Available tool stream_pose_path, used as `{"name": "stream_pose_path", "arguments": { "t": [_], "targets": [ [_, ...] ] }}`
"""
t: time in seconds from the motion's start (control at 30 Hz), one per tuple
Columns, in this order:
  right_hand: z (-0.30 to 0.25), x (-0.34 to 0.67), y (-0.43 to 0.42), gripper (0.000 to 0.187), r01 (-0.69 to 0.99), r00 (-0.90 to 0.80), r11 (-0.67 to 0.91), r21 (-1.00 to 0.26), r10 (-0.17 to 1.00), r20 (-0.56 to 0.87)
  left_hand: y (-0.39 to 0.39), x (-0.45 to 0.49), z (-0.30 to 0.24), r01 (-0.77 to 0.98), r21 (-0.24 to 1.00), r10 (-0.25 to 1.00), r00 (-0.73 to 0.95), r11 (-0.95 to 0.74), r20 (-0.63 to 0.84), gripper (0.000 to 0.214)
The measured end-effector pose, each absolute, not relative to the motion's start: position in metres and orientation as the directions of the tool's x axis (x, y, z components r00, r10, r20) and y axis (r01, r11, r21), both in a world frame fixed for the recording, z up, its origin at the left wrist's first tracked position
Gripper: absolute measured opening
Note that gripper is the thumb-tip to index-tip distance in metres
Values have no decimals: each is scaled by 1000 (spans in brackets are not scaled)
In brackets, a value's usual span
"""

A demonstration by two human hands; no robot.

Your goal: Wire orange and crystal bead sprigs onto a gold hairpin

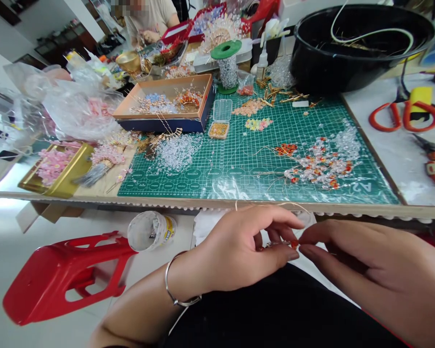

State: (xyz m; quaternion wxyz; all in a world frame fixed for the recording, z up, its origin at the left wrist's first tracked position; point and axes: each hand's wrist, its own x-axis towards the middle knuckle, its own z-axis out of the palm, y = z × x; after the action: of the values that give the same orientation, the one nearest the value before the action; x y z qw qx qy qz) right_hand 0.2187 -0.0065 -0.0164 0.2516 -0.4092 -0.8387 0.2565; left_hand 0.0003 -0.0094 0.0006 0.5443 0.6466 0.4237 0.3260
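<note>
Above my lap, just in front of the table edge, my left hand (244, 246) is closed in a pinch around a wire sprig of clear and orange beads (294, 244). Most of that sprig is hidden by the fingers. My right hand (377, 270) meets it from the right, thumb and forefinger pinched together at the orange end. A thin pale gold wire (292, 205) arcs over my left hand. On the green cutting mat (221, 186) beyond lie a bunch of clear and orange beaded sprigs (319, 164) and a small pile of orange beads (285, 149).
Clear beads (177, 152), a small box of gold beads (218, 129), a shallow box (203, 118) and a green wire spool (226, 65) stand on the table. At right are a black basin (311, 63) and orange-handled scissors (384, 117). A red stool (39, 280) lies lower left. Another person sits opposite.
</note>
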Motion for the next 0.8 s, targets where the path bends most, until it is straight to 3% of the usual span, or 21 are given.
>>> {"name": "stream_pose_path", "arguments": {
  "t": [0.13,0.27,0.43,0.8],
  "targets": [
    [-20,222,-10,27,606,-547,492,-625,828,122,-8,0,1,154,986,892,433,70,-131,30],
    [-21,223,-13,24,574,-511,466,-674,846,150,-7,0,-3,48,968,870,430,246,-243,42],
    [-24,226,-12,22,588,-474,459,-666,863,175,-6,3,-8,-52,904,844,385,424,-374,32],
    [-26,226,-16,25,548,-436,355,-757,894,104,-7,8,-10,-179,831,815,384,526,-433,32]
  ]
}}
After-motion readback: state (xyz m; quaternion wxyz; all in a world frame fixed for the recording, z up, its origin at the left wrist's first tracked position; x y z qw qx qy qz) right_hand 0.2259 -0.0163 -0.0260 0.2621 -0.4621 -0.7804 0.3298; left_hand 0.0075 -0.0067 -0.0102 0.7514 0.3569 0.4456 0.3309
